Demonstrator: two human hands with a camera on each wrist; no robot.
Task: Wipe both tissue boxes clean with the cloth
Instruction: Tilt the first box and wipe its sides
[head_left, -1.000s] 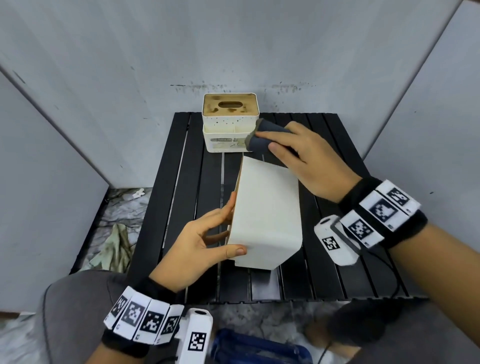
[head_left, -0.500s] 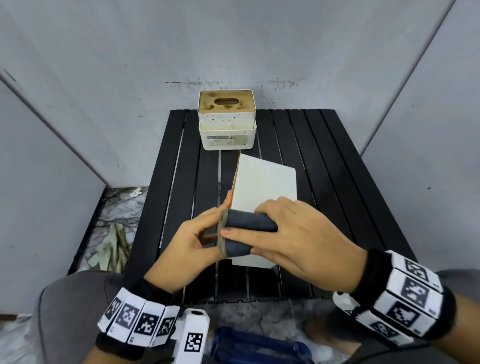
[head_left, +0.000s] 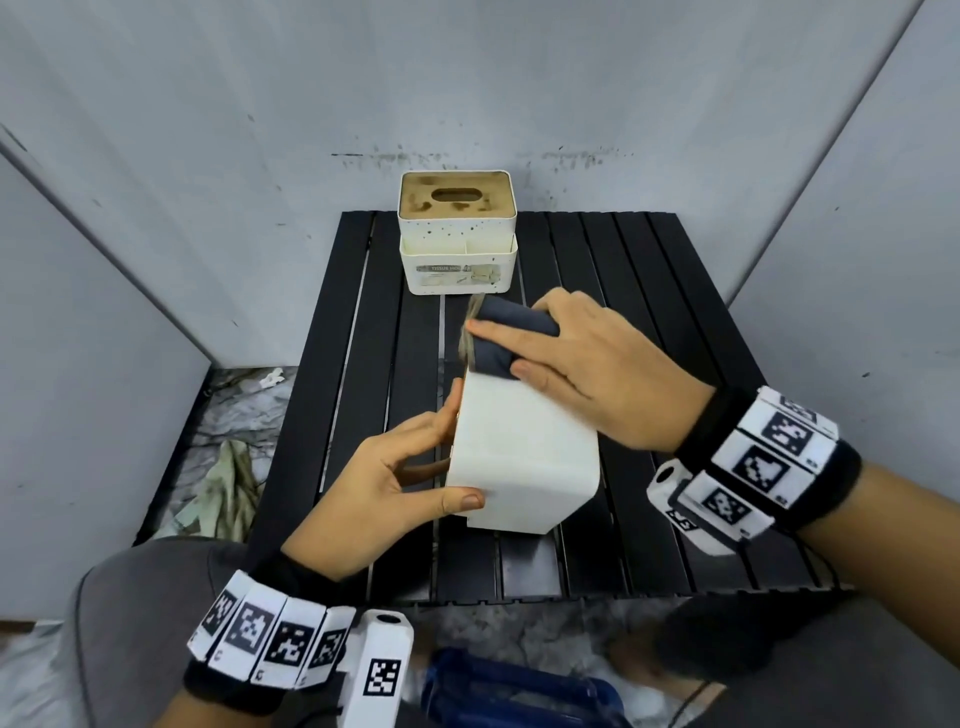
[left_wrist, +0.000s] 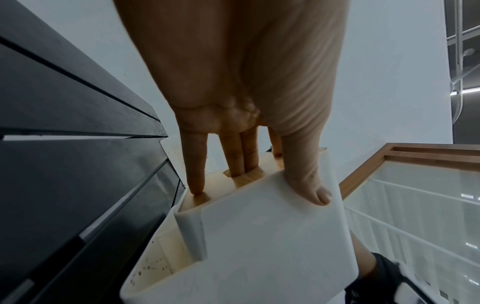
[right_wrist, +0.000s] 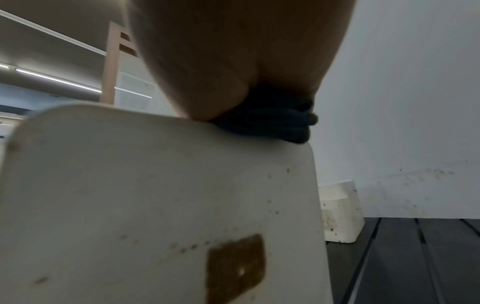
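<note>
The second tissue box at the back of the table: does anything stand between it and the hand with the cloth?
Nothing visible does. The right hand grips the cloth at the far end of the held box; only bare table slats lie before the back box.

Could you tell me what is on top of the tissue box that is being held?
A folded dark cloth, pressed by the right hand, lies at the far end of the held tissue box. The surface beneath is covered.

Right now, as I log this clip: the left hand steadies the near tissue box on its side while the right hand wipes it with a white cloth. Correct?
Not quite: the cloth is dark blue-grey, as the head view shows. The rest holds: the left hand steadies the near tissue box; the right hand wipes it.
</note>
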